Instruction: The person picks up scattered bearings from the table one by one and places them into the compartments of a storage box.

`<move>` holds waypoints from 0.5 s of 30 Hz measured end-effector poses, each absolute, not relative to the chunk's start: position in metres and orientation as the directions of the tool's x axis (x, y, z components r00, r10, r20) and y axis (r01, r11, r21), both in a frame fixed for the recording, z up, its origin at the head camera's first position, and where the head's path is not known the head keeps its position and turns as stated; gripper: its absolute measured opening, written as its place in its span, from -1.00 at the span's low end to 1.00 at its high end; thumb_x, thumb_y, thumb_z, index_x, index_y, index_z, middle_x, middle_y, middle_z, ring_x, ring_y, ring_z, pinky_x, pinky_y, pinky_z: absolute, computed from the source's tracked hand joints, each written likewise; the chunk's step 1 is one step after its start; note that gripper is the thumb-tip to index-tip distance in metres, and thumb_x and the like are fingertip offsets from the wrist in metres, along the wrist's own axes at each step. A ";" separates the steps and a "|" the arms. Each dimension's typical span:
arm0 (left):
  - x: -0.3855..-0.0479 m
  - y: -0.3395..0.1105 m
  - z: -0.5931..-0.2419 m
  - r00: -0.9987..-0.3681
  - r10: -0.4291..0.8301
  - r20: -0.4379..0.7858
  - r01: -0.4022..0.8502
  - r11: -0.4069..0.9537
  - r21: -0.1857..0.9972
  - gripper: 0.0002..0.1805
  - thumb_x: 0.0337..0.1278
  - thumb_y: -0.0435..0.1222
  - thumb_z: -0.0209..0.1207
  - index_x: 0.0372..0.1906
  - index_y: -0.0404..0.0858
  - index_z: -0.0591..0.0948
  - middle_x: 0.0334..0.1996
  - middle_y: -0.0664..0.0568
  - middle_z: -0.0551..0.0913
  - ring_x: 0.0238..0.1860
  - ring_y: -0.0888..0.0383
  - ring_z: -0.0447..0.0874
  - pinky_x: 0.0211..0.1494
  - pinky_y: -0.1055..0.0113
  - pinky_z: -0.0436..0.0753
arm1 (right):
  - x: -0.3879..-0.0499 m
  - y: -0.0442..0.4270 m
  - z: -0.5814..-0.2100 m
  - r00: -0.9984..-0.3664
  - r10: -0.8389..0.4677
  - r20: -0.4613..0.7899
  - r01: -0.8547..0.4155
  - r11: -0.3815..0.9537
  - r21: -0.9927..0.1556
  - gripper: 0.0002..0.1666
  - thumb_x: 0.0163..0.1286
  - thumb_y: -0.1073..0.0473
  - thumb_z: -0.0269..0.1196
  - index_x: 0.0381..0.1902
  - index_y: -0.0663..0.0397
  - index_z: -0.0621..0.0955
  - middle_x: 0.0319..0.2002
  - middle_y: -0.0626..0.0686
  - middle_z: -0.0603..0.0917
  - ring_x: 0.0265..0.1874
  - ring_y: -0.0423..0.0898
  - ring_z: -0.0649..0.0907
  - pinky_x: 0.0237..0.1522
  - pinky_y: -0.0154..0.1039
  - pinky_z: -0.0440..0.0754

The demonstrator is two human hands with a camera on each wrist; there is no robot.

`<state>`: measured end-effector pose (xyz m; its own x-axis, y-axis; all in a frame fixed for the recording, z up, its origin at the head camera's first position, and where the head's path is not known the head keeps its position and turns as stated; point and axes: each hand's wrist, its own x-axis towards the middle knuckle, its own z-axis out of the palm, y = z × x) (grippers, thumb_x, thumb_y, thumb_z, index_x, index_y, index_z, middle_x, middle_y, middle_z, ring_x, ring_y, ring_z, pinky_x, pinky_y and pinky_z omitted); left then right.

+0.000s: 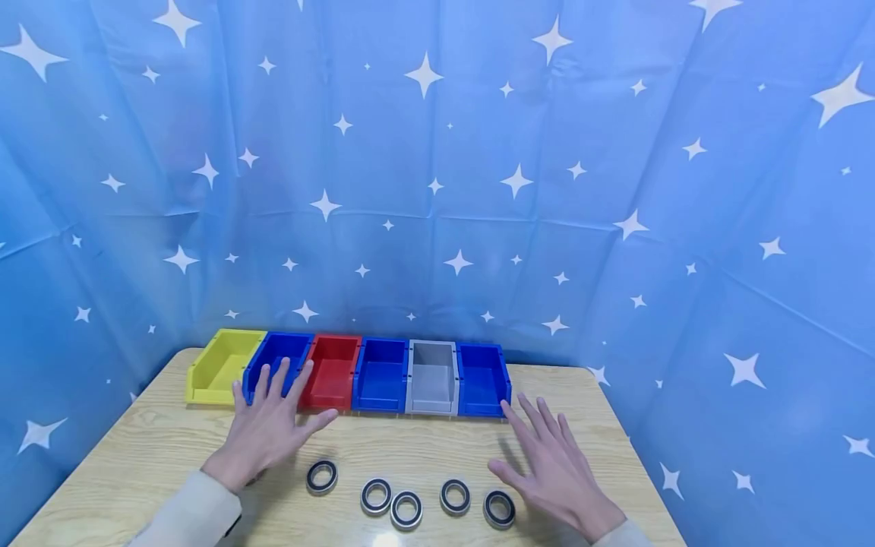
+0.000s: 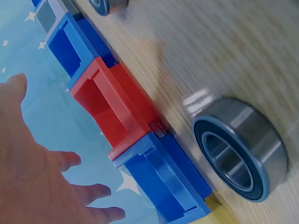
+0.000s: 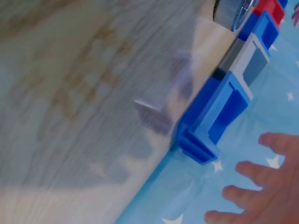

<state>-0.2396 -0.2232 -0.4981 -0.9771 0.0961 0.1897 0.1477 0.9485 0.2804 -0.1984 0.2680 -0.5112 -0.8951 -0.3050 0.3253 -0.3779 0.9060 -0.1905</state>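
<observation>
Right hand was nearer the rightmost sealed ball bearing, flat on the bench at head-view 7 o'clock from its fingers, spread apart like the left hand's.

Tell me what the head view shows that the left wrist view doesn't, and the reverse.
Only the head view: the right hand and both sleeves.

Only the left wrist view: the palm side of the left hand; the head view shows its back.

Both: the left hand, blue, red, grey and yellow bins (grey and yellow only partly in the wrist view), bearings, the table and the starred curtain.
</observation>
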 end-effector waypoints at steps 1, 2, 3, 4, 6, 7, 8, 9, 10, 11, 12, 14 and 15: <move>-0.241 -0.224 -0.497 -0.978 0.093 0.189 0.145 0.948 0.284 0.25 0.44 0.62 0.09 0.94 -0.04 0.17 0.88 -0.47 0.08 0.84 -0.72 -0.08 0.68 -0.92 -0.24 | -0.199 0.267 -0.511 -0.893 -0.309 0.328 -0.382 0.905 -0.186 0.12 0.57 -0.51 0.38 0.87 -0.18 0.38 0.84 0.23 0.37 0.80 0.49 0.35 0.74 0.66 0.26; -0.243 -0.225 -0.497 -0.978 0.089 0.190 0.142 0.946 0.290 0.25 0.45 0.61 0.10 0.94 -0.05 0.16 0.88 -0.47 0.08 0.84 -0.72 -0.08 0.68 -0.92 -0.23 | -0.199 0.266 -0.510 -0.891 -0.313 0.329 -0.385 0.905 -0.183 0.12 0.58 -0.52 0.37 0.86 -0.16 0.38 0.84 0.23 0.37 0.80 0.49 0.35 0.74 0.66 0.28; -0.245 -0.225 -0.496 -0.977 0.087 0.193 0.142 0.946 0.293 0.25 0.46 0.60 0.10 0.94 -0.06 0.16 0.87 -0.49 0.09 0.83 -0.74 -0.06 0.68 -0.92 -0.22 | -0.200 0.265 -0.509 -0.890 -0.315 0.330 -0.387 0.904 -0.181 0.11 0.59 -0.53 0.36 0.86 -0.16 0.38 0.84 0.23 0.37 0.80 0.48 0.36 0.73 0.66 0.31; -0.247 -0.226 -0.496 -0.977 0.085 0.194 0.140 0.945 0.294 0.24 0.46 0.60 0.10 0.94 -0.06 0.16 0.87 -0.51 0.09 0.83 -0.75 -0.06 0.68 -0.92 -0.20 | -0.200 0.264 -0.509 -0.890 -0.317 0.329 -0.388 0.904 -0.179 0.11 0.59 -0.53 0.35 0.86 -0.15 0.39 0.84 0.22 0.37 0.80 0.48 0.36 0.72 0.65 0.33; -0.250 -0.227 -0.495 -0.979 0.078 0.191 0.134 0.944 0.303 0.24 0.47 0.60 0.10 0.94 -0.08 0.16 0.85 -0.54 0.11 0.82 -0.76 -0.06 0.68 -0.91 -0.19 | -0.200 0.263 -0.507 -0.890 -0.318 0.325 -0.388 0.904 -0.178 0.09 0.61 -0.52 0.34 0.85 -0.15 0.40 0.84 0.22 0.37 0.80 0.47 0.37 0.70 0.65 0.38; -0.252 -0.228 -0.494 -0.978 0.075 0.194 0.133 0.943 0.305 0.24 0.48 0.59 0.10 0.94 -0.09 0.17 0.84 -0.55 0.12 0.81 -0.77 -0.05 0.68 -0.92 -0.17 | -0.201 0.262 -0.506 -0.891 -0.319 0.323 -0.387 0.905 -0.176 0.07 0.62 -0.51 0.34 0.85 -0.14 0.40 0.83 0.22 0.38 0.79 0.47 0.38 0.69 0.64 0.40; -0.253 -0.228 -0.494 -0.979 0.070 0.192 0.129 0.942 0.311 0.24 0.48 0.59 0.10 0.93 -0.09 0.17 0.84 -0.55 0.12 0.81 -0.77 -0.05 0.68 -0.91 -0.16 | -0.201 0.261 -0.506 -0.892 -0.319 0.321 -0.388 0.905 -0.177 0.05 0.64 -0.48 0.34 0.85 -0.14 0.41 0.83 0.23 0.39 0.79 0.47 0.39 0.69 0.63 0.41; -0.255 -0.229 -0.493 -0.980 0.068 0.189 0.126 0.940 0.317 0.23 0.50 0.58 0.10 0.93 -0.10 0.16 0.84 -0.56 0.13 0.81 -0.77 -0.04 0.68 -0.91 -0.15 | -0.202 0.260 -0.505 -0.893 -0.318 0.318 -0.386 0.905 -0.180 0.02 0.65 -0.45 0.34 0.84 -0.13 0.42 0.82 0.23 0.40 0.79 0.47 0.39 0.69 0.62 0.42; -0.257 -0.229 -0.493 -0.981 0.064 0.183 0.122 0.937 0.327 0.23 0.51 0.57 0.09 0.94 -0.11 0.15 0.84 -0.55 0.12 0.81 -0.77 -0.05 0.70 -0.89 -0.15 | -0.202 0.259 -0.505 -0.894 -0.317 0.316 -0.384 0.905 -0.181 -0.01 0.67 -0.43 0.34 0.84 -0.12 0.43 0.82 0.24 0.41 0.78 0.47 0.40 0.69 0.61 0.43; -0.259 -0.230 -0.493 -0.982 0.062 0.179 0.120 0.935 0.333 0.22 0.53 0.57 0.08 0.94 -0.12 0.14 0.85 -0.55 0.12 0.81 -0.76 -0.04 0.71 -0.88 -0.14 | -0.203 0.258 -0.504 -0.896 -0.315 0.314 -0.382 0.906 -0.181 -0.03 0.69 -0.40 0.34 0.83 -0.11 0.44 0.81 0.24 0.42 0.77 0.46 0.42 0.69 0.59 0.45; -0.261 -0.231 -0.494 -0.983 0.060 0.174 0.117 0.934 0.338 0.22 0.55 0.56 0.07 0.94 -0.13 0.13 0.85 -0.54 0.12 0.81 -0.76 -0.03 0.72 -0.87 -0.13 | -0.203 0.257 -0.504 -0.896 -0.314 0.314 -0.381 0.907 -0.179 -0.06 0.70 -0.37 0.35 0.82 -0.10 0.45 0.80 0.25 0.44 0.76 0.45 0.44 0.69 0.57 0.47; -0.265 -0.232 -0.494 -0.984 0.058 0.168 0.114 0.931 0.347 0.20 0.59 0.53 0.06 0.94 -0.15 0.12 0.85 -0.53 0.12 0.80 -0.75 0.01 0.74 -0.85 -0.09 | -0.204 0.256 -0.503 -0.895 -0.313 0.317 -0.379 0.909 -0.173 -0.11 0.71 -0.32 0.36 0.79 -0.08 0.49 0.77 0.26 0.48 0.73 0.44 0.49 0.66 0.54 0.52; -0.267 -0.233 -0.494 -0.983 0.059 0.171 0.116 0.930 0.347 0.19 0.60 0.51 0.07 0.94 -0.17 0.12 0.84 -0.54 0.14 0.79 -0.74 0.05 0.74 -0.84 -0.04 | -0.205 0.256 -0.503 -0.893 -0.313 0.322 -0.379 0.910 -0.168 -0.13 0.71 -0.29 0.38 0.78 -0.07 0.50 0.75 0.26 0.50 0.71 0.42 0.53 0.64 0.51 0.56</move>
<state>-0.2670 -0.2326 -0.4945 -0.9834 0.0592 0.1713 0.1165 0.9305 0.3473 -0.2049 0.2556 -0.5033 -0.8934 -0.3132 0.3222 -0.3794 0.9099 -0.1675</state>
